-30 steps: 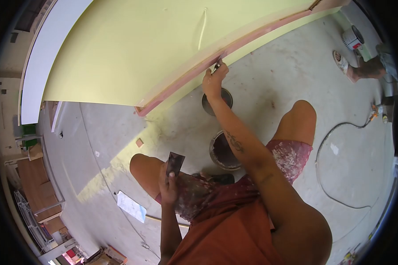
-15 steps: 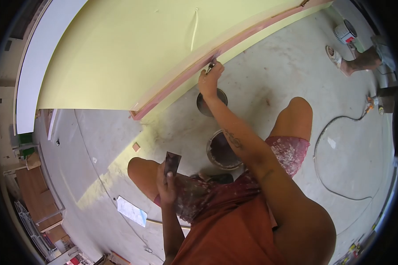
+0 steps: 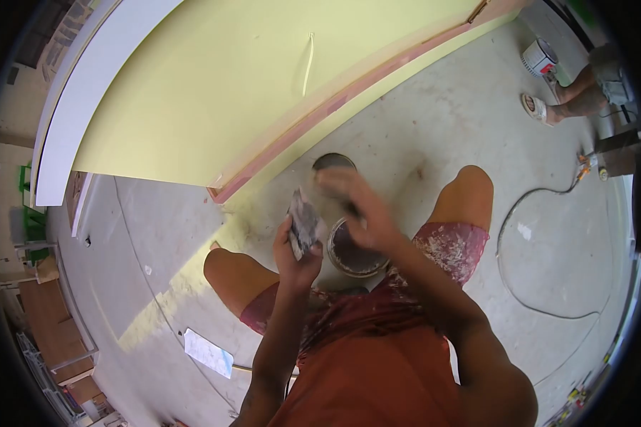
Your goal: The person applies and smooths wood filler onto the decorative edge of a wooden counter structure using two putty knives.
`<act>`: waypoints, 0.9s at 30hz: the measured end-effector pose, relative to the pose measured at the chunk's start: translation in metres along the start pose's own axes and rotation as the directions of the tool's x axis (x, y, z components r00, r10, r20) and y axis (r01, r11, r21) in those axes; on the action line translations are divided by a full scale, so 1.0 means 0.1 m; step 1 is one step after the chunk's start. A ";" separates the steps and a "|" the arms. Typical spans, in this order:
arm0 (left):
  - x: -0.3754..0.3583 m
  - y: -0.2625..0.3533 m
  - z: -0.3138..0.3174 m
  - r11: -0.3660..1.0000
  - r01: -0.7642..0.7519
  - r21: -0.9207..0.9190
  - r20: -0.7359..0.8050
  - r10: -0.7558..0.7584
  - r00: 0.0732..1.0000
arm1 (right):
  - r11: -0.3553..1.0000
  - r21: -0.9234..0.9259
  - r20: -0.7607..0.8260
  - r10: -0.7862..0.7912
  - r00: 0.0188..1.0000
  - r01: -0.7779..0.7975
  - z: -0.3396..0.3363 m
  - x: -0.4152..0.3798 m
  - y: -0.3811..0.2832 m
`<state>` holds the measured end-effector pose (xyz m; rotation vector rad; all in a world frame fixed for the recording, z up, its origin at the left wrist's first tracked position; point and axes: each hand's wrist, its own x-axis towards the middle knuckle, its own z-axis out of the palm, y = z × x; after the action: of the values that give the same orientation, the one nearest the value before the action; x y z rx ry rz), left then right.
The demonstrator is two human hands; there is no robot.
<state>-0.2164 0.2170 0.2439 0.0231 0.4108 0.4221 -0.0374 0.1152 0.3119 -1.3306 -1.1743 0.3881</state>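
My left hand (image 3: 297, 260) is closed around a flat rectangular putty board (image 3: 305, 222), held tilted above my lap, its face smeared grey and dark. To the right of the board, my right hand (image 3: 360, 206) is blurred by motion, its fingers curled round the dark handle of what looks like a putty knife (image 3: 352, 208); the blade cannot be made out. Just below that hand stands an open can (image 3: 332, 265) of dark paste between my legs. A dark round lid or pan (image 3: 332, 162) lies beyond it, partly covered by the hand.
Ahead stands a yellow panel (image 3: 214, 107) with a pink strip (image 3: 320, 117) along its lower edge. A person's legs (image 3: 577, 103) and a white bucket (image 3: 539, 57) are at the far right. A cable (image 3: 501, 245) curves over the floor; a white sheet (image 3: 208, 352) lies at left.
My right hand has come away from the pink strip, back toward my body. My left hand has risen to the right with the board, now tilted, and the two hands are close together.
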 end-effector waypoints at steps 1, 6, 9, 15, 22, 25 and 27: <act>0.04 -0.06 0.13 1.000 -0.002 -0.004 0.007 0.002 1.000 | 1.000 -0.005 0.004 -0.005 1.000 0.005 0.06 -0.13 -0.05; -0.07 -0.18 0.59 0.870 -0.175 0.460 0.023 0.186 0.982 | 0.974 -0.218 0.067 0.074 0.995 -0.058 -0.27 -0.32 0.09; -0.15 -0.16 0.57 0.823 -0.279 0.495 0.111 0.259 0.960 | 0.868 -0.477 0.094 0.204 0.975 -0.135 -0.47 -0.34 0.08; -0.11 -0.14 1.01 0.236 -0.585 0.776 0.529 0.262 0.807 | 0.175 0.982 -0.113 0.847 0.520 -0.072 -0.36 -0.43 -0.54; 0.00 -0.15 1.41 -0.524 -0.679 0.514 0.598 -0.349 0.722 | 0.177 0.912 0.136 0.720 0.680 -0.370 -0.87 -0.57 -0.47; -0.11 0.03 1.60 -0.584 -0.532 0.613 0.374 -0.379 0.847 | 0.106 0.969 0.041 0.820 0.570 -0.222 -1.11 -0.52 -0.07; -0.03 0.37 1.59 -0.452 -0.460 0.764 0.360 -0.293 0.886 | 0.288 0.928 -0.070 0.757 0.650 -0.235 -1.45 -0.30 0.39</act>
<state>-0.1712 0.2598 0.3944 2.1569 0.1442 0.0215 0.0838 0.0243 0.2921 -0.7242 0.0989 0.9167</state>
